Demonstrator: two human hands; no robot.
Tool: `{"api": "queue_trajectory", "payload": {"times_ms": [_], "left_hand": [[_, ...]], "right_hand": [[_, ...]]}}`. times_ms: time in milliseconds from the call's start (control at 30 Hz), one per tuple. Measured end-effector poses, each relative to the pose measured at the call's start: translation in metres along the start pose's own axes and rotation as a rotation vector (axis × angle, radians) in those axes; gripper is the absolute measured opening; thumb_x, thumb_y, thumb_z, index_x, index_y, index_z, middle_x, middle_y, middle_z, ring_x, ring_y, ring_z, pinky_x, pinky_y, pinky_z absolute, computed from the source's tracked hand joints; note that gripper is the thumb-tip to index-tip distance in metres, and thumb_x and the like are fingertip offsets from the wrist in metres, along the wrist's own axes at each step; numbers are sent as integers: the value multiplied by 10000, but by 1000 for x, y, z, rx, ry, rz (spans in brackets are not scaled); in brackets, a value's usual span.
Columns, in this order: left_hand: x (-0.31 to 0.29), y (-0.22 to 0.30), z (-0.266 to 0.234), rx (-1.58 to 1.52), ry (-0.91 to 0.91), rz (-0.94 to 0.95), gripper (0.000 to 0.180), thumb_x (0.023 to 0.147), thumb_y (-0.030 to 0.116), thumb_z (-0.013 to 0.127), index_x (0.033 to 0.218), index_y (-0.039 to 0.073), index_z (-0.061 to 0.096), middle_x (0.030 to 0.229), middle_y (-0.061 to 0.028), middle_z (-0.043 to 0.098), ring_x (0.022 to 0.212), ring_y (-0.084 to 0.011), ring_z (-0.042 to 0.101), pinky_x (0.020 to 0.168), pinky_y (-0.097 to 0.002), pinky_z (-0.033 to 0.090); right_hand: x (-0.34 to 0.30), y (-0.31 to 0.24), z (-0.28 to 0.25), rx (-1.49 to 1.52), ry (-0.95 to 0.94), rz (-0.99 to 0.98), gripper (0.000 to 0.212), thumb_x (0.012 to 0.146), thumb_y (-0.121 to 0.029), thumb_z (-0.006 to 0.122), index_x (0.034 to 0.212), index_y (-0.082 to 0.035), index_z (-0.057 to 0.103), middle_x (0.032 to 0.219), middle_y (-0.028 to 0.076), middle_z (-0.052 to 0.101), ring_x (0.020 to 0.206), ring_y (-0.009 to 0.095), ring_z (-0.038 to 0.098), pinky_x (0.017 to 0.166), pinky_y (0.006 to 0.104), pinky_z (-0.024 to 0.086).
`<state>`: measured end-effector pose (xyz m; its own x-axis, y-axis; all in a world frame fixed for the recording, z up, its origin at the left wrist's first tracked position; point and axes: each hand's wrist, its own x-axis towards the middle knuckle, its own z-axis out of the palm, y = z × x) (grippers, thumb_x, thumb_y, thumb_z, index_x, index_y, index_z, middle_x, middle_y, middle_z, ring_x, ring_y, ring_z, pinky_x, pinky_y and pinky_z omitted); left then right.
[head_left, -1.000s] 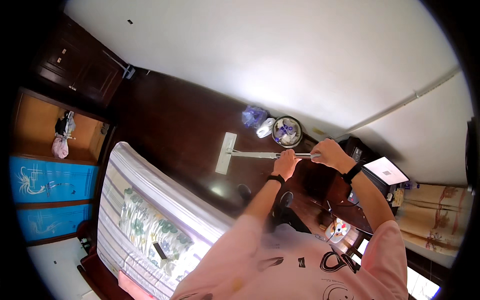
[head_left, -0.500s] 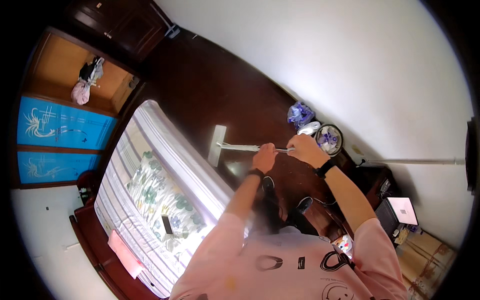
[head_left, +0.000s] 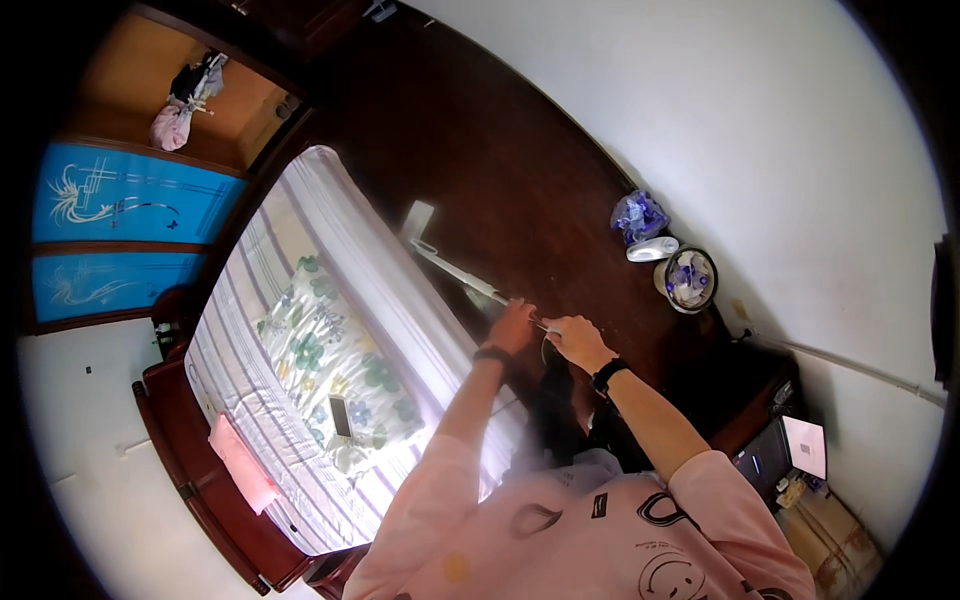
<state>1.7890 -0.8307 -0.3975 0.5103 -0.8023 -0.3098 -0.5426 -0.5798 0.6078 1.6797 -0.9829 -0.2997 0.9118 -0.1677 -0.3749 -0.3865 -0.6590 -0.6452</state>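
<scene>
A flat mop [head_left: 462, 276] slants across the dark floor beside the bed, its pale rectangular head up against the bed's edge and slightly blurred. My left hand [head_left: 511, 327] is wrapped round the handle on the side closer to the head. Just to its right, my right hand [head_left: 580, 343] grips the handle's end. Both hands are closed, and a black band circles each wrist. The mop head's underside is hidden.
Left of the mop stands the bed [head_left: 345, 225], with a flowered pillow [head_left: 300, 330] and a phone [head_left: 341, 416] on it. Along the right wall are a purple plastic bag [head_left: 638, 217], a white object [head_left: 652, 249] and a filled waste bin [head_left: 712, 290]. A laptop [head_left: 805, 445] sits lower right.
The mop has swung from nearly level to a slant, its head moving up and left. Both hands have shifted lower, the right one drawing left. The whole view has also turned and shifted.
</scene>
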Motion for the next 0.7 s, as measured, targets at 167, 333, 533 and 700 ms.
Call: {"api": "queue_trajectory", "payload": {"times_ms": [167,333,533,700], "left_hand": [[-5,3,23,17,-29,-23,468,873,53,473,1334,51,398,1411,-254,310,1331,-416,283,1054,-454,345],[-10,50,37,-25,-154,47,524,880,57,451,1389,38,326,1446,-259,269,1360,-411,230,1085,-450,305],[-40,138,96,-43,-199,122,542,862,36,418,1389,-21,300,1394,-283,349,1337,-406,288,1091,-416,298],[-69,197,165,-94,-146,211,387,839,52,456,1218,-26,456,1174,-246,511,1132,-391,468,963,-446,388]], "right_hand": [[-19,-3,-21,-56,-15,-7,269,836,-200,557,1078,-161,666,880,163,662,808,371,631,743,462,514],[-69,24,-51,-129,-15,-37,280,840,-187,527,1083,-150,662,899,151,658,832,356,625,748,460,508],[-171,65,-79,-203,-14,-29,252,836,-190,520,1035,-149,668,888,139,657,835,336,629,738,453,512],[-263,104,-88,-308,-77,-7,297,820,-211,570,1099,-219,671,890,136,670,821,359,637,764,460,515]]}}
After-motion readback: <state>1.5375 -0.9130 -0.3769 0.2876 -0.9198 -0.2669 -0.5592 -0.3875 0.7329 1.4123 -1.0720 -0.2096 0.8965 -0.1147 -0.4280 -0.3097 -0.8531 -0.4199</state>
